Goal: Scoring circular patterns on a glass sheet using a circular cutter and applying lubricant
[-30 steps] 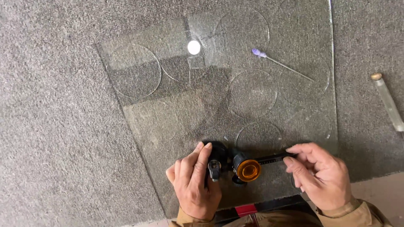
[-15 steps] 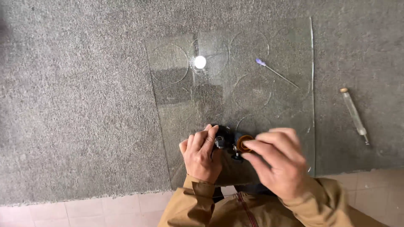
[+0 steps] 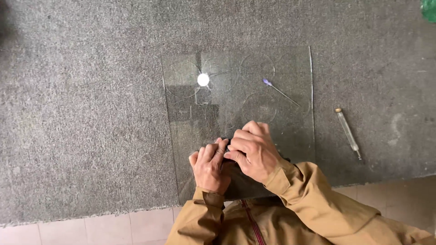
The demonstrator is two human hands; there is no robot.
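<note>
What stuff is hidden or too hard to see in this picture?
Head view:
- The tool under the left hand and right hand: the hands cover it almost fully.
- The near edge of the glass sheet: hidden by the tan jacket sleeves.
- The green thing at the top right corner: cut off by the frame edge.
- The thin glass tube on the carpet: too small to tell its tip.

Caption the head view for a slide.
Both hands, left hand and right hand, pressed together on a glass sheet over grey carpet.
</note>
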